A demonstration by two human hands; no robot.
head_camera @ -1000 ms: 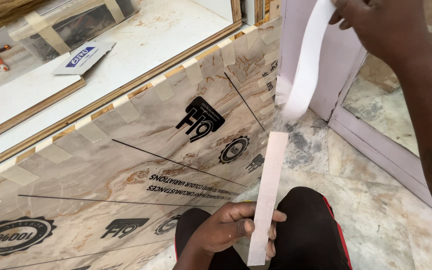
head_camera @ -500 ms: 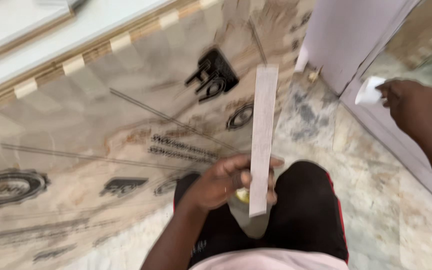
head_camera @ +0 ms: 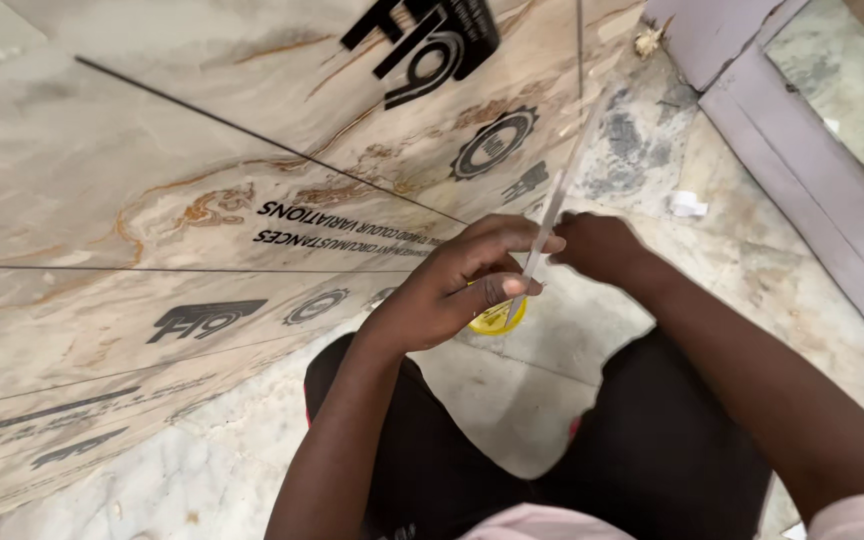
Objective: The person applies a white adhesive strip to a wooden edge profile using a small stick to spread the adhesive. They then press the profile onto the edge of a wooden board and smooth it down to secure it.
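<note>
Mostly hidden beneath the left hand (head_camera: pixel 452 290): a small yellow round object (head_camera: pixel 497 318) on the stone floor (head_camera: pixel 512 400), only its rim peeking out, kind impossible to tell. Seen edge-on now, a thin pale strip (head_camera: pixel 557 195), hard to make out against the marble-patterned tiles (head_camera: pixel 202 180) with dark printed marks. Pinched at its lower end between left thumb and forefinger, remaining fingers curled loosely. Gripped a little higher by the right hand (head_camera: pixel 602 245), fingers bunched, exact hold not visible. Half a second back, flat-faced strip held by the left hand alone, right hand away by the purple door frame (head_camera: pixel 802 180) clutching a white scrap; here, both hands together on the strip.
</note>
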